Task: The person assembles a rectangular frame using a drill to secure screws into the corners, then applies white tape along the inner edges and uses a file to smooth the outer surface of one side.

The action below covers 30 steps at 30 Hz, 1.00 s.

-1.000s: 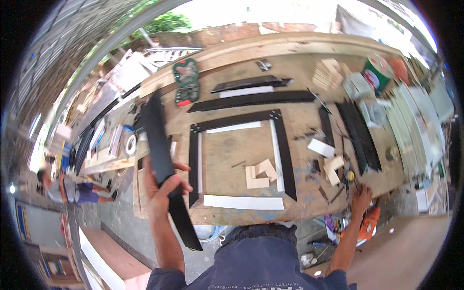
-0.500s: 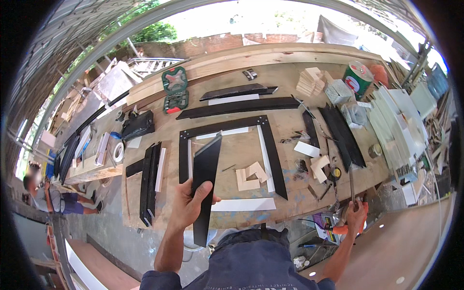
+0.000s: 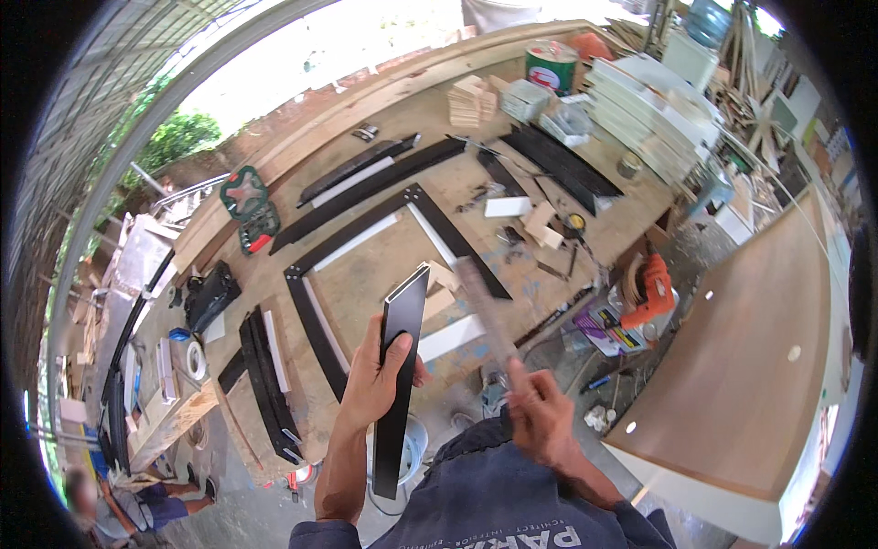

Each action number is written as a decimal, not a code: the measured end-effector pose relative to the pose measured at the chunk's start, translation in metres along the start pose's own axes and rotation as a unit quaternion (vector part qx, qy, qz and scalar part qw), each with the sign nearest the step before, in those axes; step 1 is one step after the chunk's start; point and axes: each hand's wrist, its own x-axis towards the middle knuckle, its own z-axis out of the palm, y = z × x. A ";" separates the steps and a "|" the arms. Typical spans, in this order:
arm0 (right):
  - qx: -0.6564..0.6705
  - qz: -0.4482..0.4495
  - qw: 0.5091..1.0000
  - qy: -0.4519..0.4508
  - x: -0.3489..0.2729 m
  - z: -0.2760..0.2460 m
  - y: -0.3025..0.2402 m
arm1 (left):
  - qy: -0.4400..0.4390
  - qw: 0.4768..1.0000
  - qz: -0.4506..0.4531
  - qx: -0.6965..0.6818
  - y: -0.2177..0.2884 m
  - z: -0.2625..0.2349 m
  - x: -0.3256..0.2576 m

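Cluttering the wooden workbench point(image 3: 384, 265) outdoors, black frame strips point(image 3: 366, 188) surround both hands.

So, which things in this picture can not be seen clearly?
All in the head view:
- Black moulding strip: the left hand covers its middle, so the grip is hidden.
- Thin tool in the right hand: motion blur, its kind is unclear.
- Person at lower left: cut off by the lens rim.

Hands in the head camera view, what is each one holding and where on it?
The left hand grips a long black frame strip around its middle. The right hand holds a flat file or rasp by its lower end, blade pointing up over the workbench.
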 end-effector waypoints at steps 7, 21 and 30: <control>-0.043 -0.073 0.994 -0.076 -0.051 0.017 -0.034 | 0.024 0.997 -0.011 0.079 -0.001 0.020 -0.052; -0.103 -0.009 0.994 0.045 -0.021 0.009 -0.025 | 0.033 0.998 -0.041 0.020 -0.037 0.055 -0.117; -0.108 -0.015 0.988 -0.111 -0.091 -0.012 -0.037 | 0.000 0.999 -0.028 0.033 -0.029 0.086 -0.100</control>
